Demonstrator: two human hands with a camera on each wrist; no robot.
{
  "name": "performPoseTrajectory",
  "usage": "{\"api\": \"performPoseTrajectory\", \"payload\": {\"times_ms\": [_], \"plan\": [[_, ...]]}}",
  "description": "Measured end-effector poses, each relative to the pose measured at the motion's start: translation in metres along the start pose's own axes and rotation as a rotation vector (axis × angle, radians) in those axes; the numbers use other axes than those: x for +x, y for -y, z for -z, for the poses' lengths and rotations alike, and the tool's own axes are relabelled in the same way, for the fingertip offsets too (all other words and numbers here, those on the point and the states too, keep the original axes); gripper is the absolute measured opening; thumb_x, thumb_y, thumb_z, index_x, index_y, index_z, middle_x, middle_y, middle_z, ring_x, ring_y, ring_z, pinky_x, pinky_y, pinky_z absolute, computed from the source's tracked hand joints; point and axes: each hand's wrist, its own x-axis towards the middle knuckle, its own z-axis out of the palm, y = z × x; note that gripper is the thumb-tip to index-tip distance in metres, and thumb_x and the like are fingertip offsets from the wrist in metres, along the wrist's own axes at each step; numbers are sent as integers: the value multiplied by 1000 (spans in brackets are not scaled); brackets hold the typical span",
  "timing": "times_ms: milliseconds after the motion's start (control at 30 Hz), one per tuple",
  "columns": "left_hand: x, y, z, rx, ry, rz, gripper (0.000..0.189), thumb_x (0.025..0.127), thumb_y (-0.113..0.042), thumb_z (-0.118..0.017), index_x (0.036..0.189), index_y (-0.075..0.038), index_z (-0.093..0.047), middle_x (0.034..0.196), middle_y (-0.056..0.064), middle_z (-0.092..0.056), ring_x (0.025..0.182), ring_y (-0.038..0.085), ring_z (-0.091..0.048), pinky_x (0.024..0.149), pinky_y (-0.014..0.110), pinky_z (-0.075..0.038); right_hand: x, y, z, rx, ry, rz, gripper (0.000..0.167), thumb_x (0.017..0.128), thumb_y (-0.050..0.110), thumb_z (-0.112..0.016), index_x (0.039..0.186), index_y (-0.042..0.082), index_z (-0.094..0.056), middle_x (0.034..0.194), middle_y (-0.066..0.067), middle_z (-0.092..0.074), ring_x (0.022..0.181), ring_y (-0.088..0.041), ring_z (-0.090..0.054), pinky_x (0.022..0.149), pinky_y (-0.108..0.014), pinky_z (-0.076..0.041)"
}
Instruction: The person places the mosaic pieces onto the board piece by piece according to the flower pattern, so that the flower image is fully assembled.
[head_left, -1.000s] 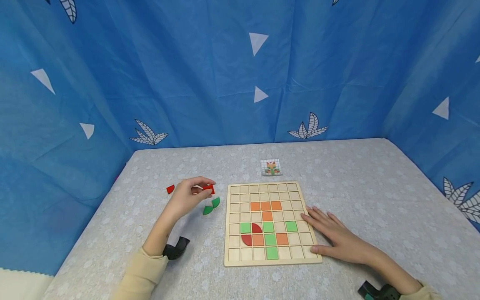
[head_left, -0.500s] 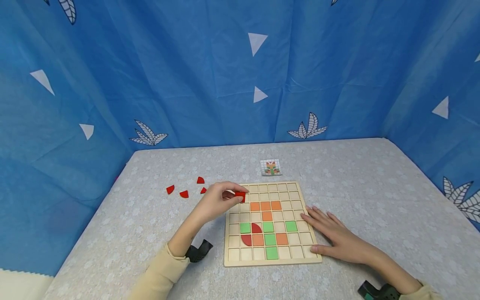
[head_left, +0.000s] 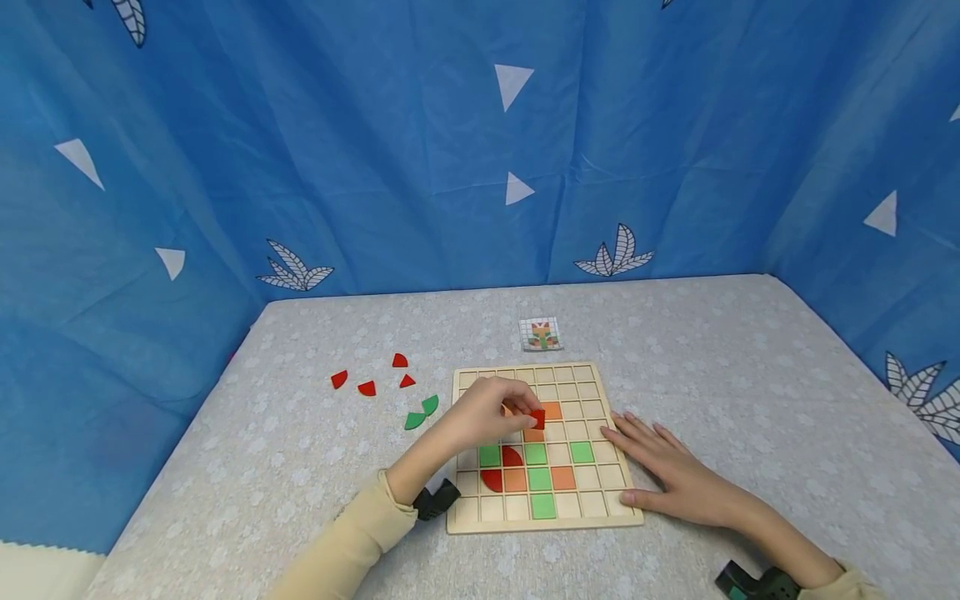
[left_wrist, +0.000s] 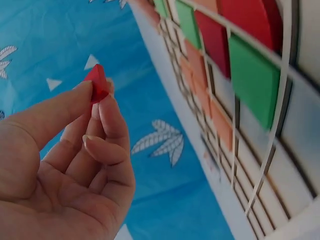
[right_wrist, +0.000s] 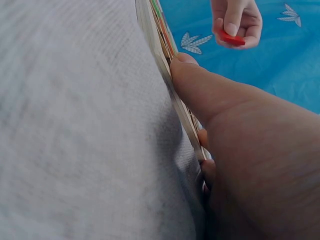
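A wooden grid board point(head_left: 547, 526) lies on the table, holding orange squares point(head_left: 563, 477), green squares point(head_left: 582, 452) and two red quarter-circle pieces point(head_left: 491, 481). Over its upper middle, my left hand point(head_left: 483, 410) pinches a small red piece point(head_left: 538, 419) between thumb and fingertips. In the left wrist view the same red piece point(left_wrist: 99, 84) is raised away from the board, its full outline partly covered by the fingers. My right hand point(head_left: 675, 479) rests with fingers spread at the board's right edge; in the right wrist view its thumb point(right_wrist: 200, 82) lies on the rim.
Left of the board lie a red triangle point(head_left: 407, 381), several red quarter-circle pieces point(head_left: 367, 388) and two green ones point(head_left: 415, 421). A small pattern card point(head_left: 541, 335) sits behind the board. Blue printed cloth point(head_left: 427, 150) hangs around the table.
My left hand has carried the red piece rightward from the loose pieces to above the board's orange squares. The right hand stays at the board's edge.
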Motion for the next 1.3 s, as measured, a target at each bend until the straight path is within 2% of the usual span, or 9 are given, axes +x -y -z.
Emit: {"api": "performPoseTrajectory", "payload": {"times_ms": [233,533,767,1167,1300], "plan": [[9,1,-18,0,80,10,8,86,-6,-68,92,-9,-71,81,-8,-65,70,2,-56,64,20,-46,0,1,0,-7,-3,8,76,85,47,-64,148,20,-31,152,-10,-21,138,-33,-13,107,-35,4],[17,0,-35,104,126,11,6,85,-6,-69,87,-12,-71,72,-11,-60,66,-1,-54,64,16,-44,0,-1,-1,-9,-5,18,76,85,47,-64,148,21,-30,152,-9,-21,138,-32,-12,107,-33,5],[18,2,-37,134,122,10,8,84,-6,-69,88,-13,-71,70,-12,-59,65,-1,-53,63,16,-43,0,-1,-1,-10,-7,13,76,85,47,-64,148,21,-30,152,-9,-21,138,-31,-13,107,-40,1],[19,4,-38,168,118,4,13,87,-5,-65,89,-14,-73,75,-12,-62,59,3,-48,58,18,-39,0,-1,0,-18,-13,23,76,85,46,-65,148,20,-31,151,-10,-22,138,-31,-14,107,-36,2],[19,5,-39,148,126,17,11,87,-6,-66,90,-14,-73,74,-13,-61,63,1,-51,61,17,-41,1,-1,0,-14,-13,25,76,85,46,-65,148,20,-31,151,-10,-22,138,-31,-14,107,-37,2]]}}
